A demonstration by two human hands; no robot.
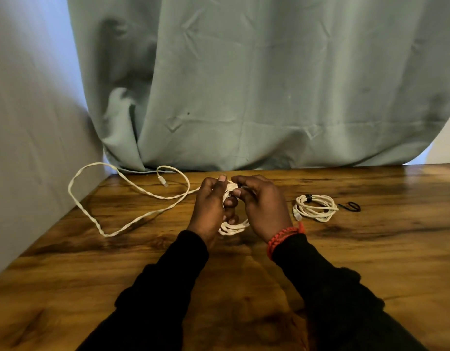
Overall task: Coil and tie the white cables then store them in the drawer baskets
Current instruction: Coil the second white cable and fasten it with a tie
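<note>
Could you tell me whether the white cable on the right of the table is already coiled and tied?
Yes: the coiled cable lies in neat loops, with a black tie around them.

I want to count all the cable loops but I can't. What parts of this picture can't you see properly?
All from the head view:
- White cable coil being wound: mostly hidden behind the left hand and right hand, so its loops cannot be counted.
- Small black tie on the brown wooden table: too small to tell its shape.
- Loose white cable's plug: too small and blurred to identify.
- Drawer baskets: outside the picture.
</note>
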